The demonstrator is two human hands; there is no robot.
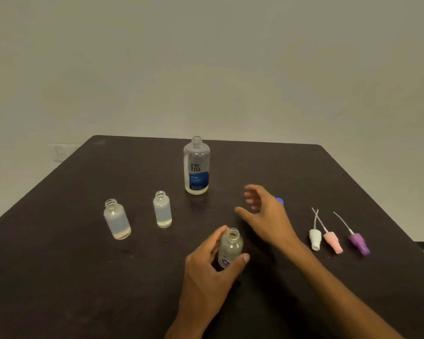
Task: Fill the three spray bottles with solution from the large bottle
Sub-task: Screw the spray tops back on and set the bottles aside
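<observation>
The large clear bottle (196,165) with a blue label stands uncapped at the table's middle back, a little liquid at its bottom. Two small frosted spray bottles (117,219) (162,209) stand open on the left, each with a shallow layer of liquid. My left hand (209,270) grips a third small bottle (230,247) with a purple mark, upright on the table near me. My right hand (263,211) hovers with spread fingers between that bottle and the large one, holding nothing.
Three spray heads with dip tubes lie on the right: white (314,238), pink (332,242) and purple (358,243). A blue cap (280,200) peeks out behind my right hand. The dark table (83,277) ends at a pale wall.
</observation>
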